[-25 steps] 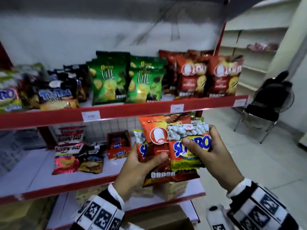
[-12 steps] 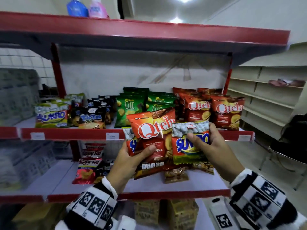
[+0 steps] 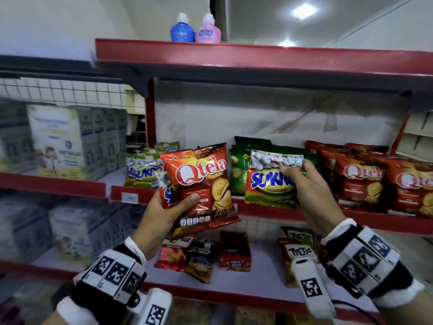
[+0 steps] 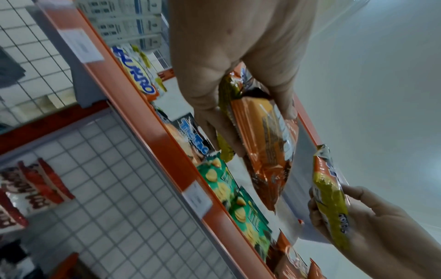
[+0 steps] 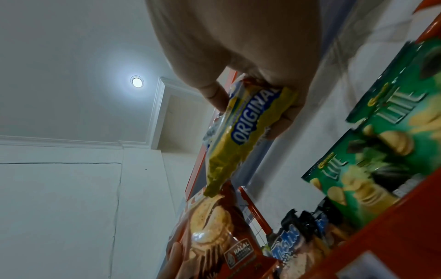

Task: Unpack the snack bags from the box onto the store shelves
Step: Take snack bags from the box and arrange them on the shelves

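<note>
My left hand (image 3: 173, 205) grips a red Qtela bag (image 3: 202, 184) with a second Sukro bag (image 3: 165, 191) tucked behind it, in front of the middle shelf edge (image 3: 269, 209). My right hand (image 3: 302, 181) pinches a Sukro peanut bag (image 3: 271, 179) by its upper right side, holding it upright before the green chip bags (image 3: 239, 170). In the left wrist view the left hand's fingers (image 4: 214, 113) wrap the Qtela bag (image 4: 264, 143); the right hand (image 4: 353, 217) holds the Sukro bag (image 4: 330, 200) apart from it. The right wrist view shows the Sukro bag (image 5: 245, 120) pinched edge-on.
The middle shelf carries Sukro bags (image 3: 143, 170) at the left, green bags in the middle, Qtela bags (image 3: 365, 181) at the right. Grey boxes (image 3: 70, 141) fill the left bay. Snack bags (image 3: 199, 256) lie on the lower shelf. Two bottles (image 3: 195, 30) stand on top.
The view has tilted upward. My right hand has pulled the Sukro bag away from the bunch, to the right and up toward the middle shelf. The left hand keeps the Qtela bag.
</note>
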The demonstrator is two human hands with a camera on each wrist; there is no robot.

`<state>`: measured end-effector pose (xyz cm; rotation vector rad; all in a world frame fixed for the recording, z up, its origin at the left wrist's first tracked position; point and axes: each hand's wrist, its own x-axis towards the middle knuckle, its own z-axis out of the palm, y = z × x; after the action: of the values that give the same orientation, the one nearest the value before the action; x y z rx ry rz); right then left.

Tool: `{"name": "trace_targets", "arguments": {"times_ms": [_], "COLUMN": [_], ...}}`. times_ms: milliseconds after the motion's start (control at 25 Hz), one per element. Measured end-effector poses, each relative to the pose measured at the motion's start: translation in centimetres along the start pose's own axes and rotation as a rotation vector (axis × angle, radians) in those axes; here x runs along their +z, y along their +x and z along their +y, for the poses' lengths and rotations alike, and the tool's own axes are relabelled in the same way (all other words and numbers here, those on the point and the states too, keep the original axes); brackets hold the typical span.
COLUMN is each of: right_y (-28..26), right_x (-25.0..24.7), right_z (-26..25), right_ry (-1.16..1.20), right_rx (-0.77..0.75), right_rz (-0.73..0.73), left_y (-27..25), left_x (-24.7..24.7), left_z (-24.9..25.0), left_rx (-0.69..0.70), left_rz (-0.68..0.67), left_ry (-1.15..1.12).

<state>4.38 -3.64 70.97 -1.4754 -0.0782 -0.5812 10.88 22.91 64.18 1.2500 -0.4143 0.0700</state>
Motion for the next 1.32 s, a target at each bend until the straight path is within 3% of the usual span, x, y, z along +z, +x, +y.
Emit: {"name": "trace_targets", "arguments": {"times_ms": [120,360,560,841,961,1041,1081,1201,1321], "right_y": [1.3,5.4,8.0,8.1,7.3,6.5,6.0,4.4,3.5], "right_x": [3.8,17.9,24.5,27.8,27.1,26.3,26.1,26.2,25.5], "right_z": [-0.1,4.8,9.3,12.7,11.5,9.6,8.6,6.7,6.2], "right_ry": [-0.013,-0.199,-0.52,-0.716,-0.828,-0.738,-0.6,-0.28,-0.215], "right_rx": [-0.067,-0.158,-0.046,0.077,-0.059,-0.253,-0.264,-0.016,0.05], "right_rz": [0.009,0.039,0.071,-0.014,0.099,0.164,0.105,-0.172,-0.166], "left_y": [2.0,6.8,8.2,9.3,9.8,10.2,10.4,10.6,10.8], "left_x": [-2.3,-14.9,-19.9,-22.1,-21.9,-21.2,-20.7,-18.6,-16.5], "left_z": [1.2,3.4,3.9,3.4,3.1,2.6,2.5,2.1,2.1], "left_rx": [-0.005,0.041,0.049,0.009,-0.004,-0.004,0.001,0.014,-0.005], "left_rz": [0.013,0.092,0.086,0.068,0.037,0.023,0.012,-0.07,-0.162], "left_ry": [-0.009,-0.06,-0.056,-0.038,-0.013,-0.022,-0.025,-0.04,-0.061]}}
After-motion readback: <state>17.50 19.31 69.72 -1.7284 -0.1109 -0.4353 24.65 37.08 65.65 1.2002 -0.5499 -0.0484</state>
